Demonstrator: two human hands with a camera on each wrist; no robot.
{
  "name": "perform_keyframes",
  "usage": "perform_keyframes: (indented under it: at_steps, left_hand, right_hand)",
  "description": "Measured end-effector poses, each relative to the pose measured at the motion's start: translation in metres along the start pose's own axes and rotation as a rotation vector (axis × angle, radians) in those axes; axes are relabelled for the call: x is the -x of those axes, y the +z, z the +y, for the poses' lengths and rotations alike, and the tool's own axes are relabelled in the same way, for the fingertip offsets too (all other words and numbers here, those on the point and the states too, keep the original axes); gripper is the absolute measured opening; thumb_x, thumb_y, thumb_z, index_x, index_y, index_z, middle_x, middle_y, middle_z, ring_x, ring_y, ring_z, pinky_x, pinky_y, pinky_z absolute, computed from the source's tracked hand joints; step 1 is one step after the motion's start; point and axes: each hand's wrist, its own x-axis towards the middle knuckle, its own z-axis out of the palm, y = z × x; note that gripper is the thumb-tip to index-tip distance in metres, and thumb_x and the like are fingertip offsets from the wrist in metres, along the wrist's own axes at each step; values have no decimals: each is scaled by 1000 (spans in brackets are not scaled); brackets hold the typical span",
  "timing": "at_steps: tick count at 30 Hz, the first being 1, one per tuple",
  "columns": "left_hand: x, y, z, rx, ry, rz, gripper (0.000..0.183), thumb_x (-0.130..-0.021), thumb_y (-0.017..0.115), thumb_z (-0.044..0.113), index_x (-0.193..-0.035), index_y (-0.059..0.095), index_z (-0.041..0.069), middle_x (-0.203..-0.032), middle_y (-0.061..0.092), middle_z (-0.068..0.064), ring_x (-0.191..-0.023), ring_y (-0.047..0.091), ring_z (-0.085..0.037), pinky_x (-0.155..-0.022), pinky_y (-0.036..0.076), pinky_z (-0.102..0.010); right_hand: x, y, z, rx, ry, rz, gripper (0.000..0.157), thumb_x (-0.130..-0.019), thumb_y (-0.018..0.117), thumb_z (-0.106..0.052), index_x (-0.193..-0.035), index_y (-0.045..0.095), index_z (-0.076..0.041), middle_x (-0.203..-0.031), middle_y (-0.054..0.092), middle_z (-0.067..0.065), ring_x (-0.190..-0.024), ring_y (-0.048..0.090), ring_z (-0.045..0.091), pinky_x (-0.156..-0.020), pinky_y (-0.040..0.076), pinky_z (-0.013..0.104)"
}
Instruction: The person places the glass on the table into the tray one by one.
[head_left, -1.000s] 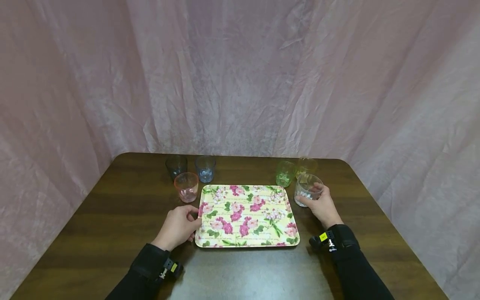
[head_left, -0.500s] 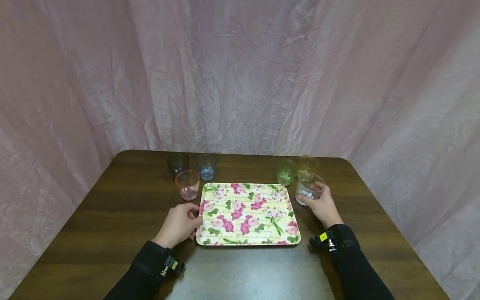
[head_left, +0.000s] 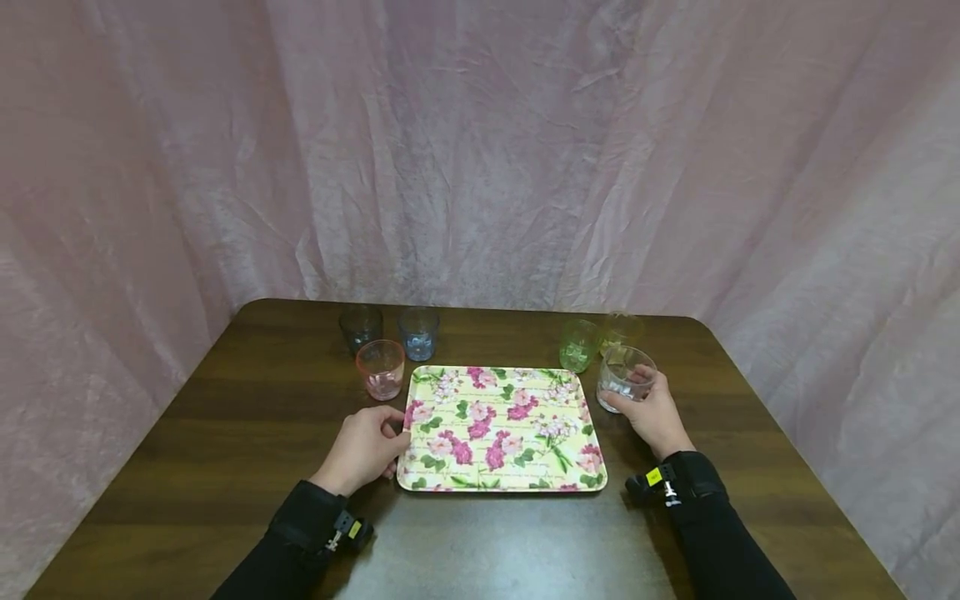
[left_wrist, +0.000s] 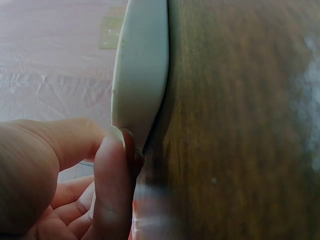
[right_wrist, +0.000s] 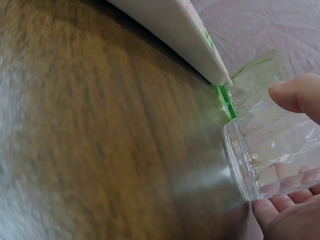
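Note:
A floral tray (head_left: 498, 429) with pink blossoms on pale yellow lies mid-table. At its left edge, my left hand (head_left: 363, 450) pinches the rim; in the left wrist view thumb and fingers meet on the tray's white side (left_wrist: 142, 60). Right of the tray, my right hand (head_left: 654, 414) holds a clear glass (head_left: 622, 382), thumb on one side and fingers on the other. The right wrist view shows this glass (right_wrist: 280, 155) upright, its base at the wood. Just behind it stand a green glass (head_left: 579, 346) and a yellow glass (head_left: 621, 332).
Beyond the tray's back left corner stand a pink glass (head_left: 381, 371), a blue glass (head_left: 418, 333) and a dark grey glass (head_left: 362, 329). The brown wooden table (head_left: 225, 450) ends at a pinkish curtain (head_left: 480, 167) behind.
The whole head view has shifted slightly, so everything sits a little farther right in it. Both hands keep their holds on tray and clear glass.

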Motion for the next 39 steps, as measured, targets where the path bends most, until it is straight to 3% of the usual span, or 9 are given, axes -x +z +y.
perform_keyframes:
  at_steps: [13, 39]
  left_hand:
    - [3, 4, 1, 6, 11, -2, 26, -87, 71, 4, -113, 68, 1, -59, 57, -3, -40, 57, -16, -36, 46, -26]
    - [0, -1, 2, -15, -24, 0, 27, -88, 72, 7, -114, 68, 4, -60, 58, -3, -41, 57, -16, -35, 46, -26]
  right_hand:
    - [7, -7, -3, 27, -14, 3, 94, -89, 76, -37, -150, 16, 1, -141, 33, 23, -120, 36, 37, -94, 40, 50]
    - [-3, 1, -55, 60, -122, -49, 95, -87, 76, -44, -152, 19, -4, -142, 37, 18, -124, 38, 35, -99, 39, 56]
